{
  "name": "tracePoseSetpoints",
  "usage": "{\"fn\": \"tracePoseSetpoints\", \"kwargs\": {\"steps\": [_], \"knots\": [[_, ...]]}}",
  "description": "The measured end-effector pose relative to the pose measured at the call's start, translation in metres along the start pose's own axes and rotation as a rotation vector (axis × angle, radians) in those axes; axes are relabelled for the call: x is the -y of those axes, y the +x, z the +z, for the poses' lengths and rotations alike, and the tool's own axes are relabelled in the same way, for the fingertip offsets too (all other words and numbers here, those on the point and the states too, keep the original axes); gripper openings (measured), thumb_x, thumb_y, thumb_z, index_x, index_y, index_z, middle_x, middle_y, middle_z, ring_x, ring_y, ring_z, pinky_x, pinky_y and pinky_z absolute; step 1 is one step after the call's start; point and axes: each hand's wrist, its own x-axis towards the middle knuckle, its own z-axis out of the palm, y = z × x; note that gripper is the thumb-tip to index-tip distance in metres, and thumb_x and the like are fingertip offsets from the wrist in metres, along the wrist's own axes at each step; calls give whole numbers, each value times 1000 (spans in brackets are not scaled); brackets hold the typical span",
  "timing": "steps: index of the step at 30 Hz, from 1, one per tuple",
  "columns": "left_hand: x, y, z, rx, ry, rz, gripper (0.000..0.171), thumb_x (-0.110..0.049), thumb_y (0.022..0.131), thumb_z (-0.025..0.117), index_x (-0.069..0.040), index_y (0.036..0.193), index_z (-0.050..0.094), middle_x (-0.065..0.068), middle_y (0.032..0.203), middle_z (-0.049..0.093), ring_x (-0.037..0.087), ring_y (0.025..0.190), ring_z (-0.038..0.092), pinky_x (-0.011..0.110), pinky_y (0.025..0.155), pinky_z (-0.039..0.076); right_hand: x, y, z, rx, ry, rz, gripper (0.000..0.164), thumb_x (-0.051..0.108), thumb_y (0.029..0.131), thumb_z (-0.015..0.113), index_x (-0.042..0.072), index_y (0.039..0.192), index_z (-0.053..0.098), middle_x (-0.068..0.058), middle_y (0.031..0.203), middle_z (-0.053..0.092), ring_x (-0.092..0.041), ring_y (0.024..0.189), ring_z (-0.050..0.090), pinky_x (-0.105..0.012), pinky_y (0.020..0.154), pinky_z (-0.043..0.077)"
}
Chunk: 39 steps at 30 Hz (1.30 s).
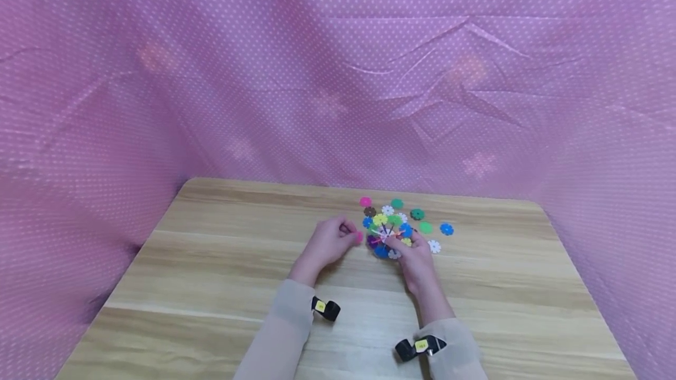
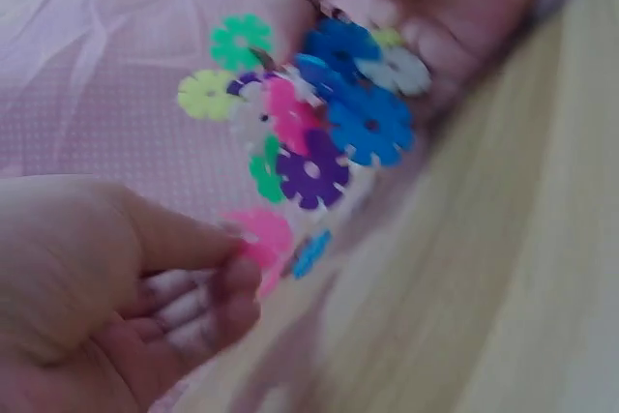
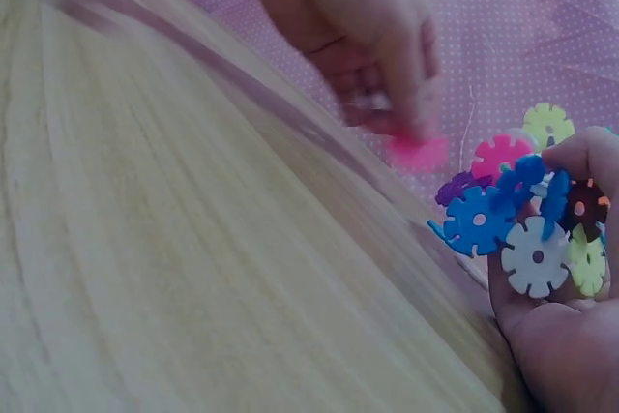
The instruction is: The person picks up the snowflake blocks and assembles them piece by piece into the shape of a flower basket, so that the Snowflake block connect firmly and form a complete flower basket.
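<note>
My left hand (image 1: 331, 244) pinches a pink notched disc (image 2: 263, 237) between thumb and fingers, a short way left of the right hand. In my right hand (image 1: 417, 260) is a cluster of interlocking flower discs (image 3: 522, 208), gripped with the thumb over it. Blue, white, purple, pink, yellow, green and dark brown discs are slotted together at different angles in it. In the left wrist view, a purple disc (image 2: 311, 171) on the cluster's near side faces the left hand. Part of the cluster is hidden behind the right hand's fingers.
Loose discs lie beyond and right of the hands on the wooden table (image 1: 211, 263), among them a pink disc (image 1: 365, 202), a dark green disc (image 1: 417, 214), a blue disc (image 1: 446, 229) and a white disc (image 1: 434, 246). Pink dotted cloth (image 1: 338, 75) hangs around the table.
</note>
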Motion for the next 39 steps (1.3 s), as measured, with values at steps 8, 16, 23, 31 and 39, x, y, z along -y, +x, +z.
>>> {"fn": "tracePoseSetpoints", "kwargs": {"steps": [8, 16, 23, 31, 39], "knots": [[-17, -5, 0, -36, -316, 39, 18, -9, 99, 80, -2, 116, 77, 4, 92, 79, 27, 85, 79, 32, 72, 67, -1, 0, 2, -13, 13, -5, 54, 3, 95, 82, -4, 143, 59, -7, 130, 77, -16, 119, 73, -30, 107, 57], [-22, -8, 2, -44, -267, 42, 7, -10, 98, 82, -12, 105, 80, -3, 87, 77, 17, 78, 75, 32, 68, 65, -1, 0, 2, -15, 20, -3, 52, 4, 96, 81, 0, 143, 59, -8, 136, 74, -17, 124, 71, -31, 109, 56], [-20, -7, 4, -35, -297, 53, 5, -9, 98, 82, -10, 102, 79, -1, 87, 78, 22, 78, 78, 32, 67, 66, -2, 0, 2, -25, 18, -2, 52, 5, 94, 83, 1, 141, 60, -8, 133, 75, -18, 121, 73, -31, 108, 57], [-23, -6, 8, -21, -318, 67, 4, -6, 99, 80, -6, 98, 76, 1, 85, 77, 24, 74, 77, 47, 69, 68, -3, 2, 2, -20, -15, -33, 51, 4, 94, 82, 2, 141, 62, -9, 134, 74, -19, 119, 74, -32, 106, 58], [-25, -7, 9, 3, -315, 69, 4, -4, 100, 78, -3, 99, 74, 5, 84, 76, 29, 74, 77, 39, 65, 67, -5, 3, 1, -19, -74, -45, 52, 6, 93, 86, 3, 140, 63, -8, 131, 76, -17, 120, 72, -29, 106, 57]]}}
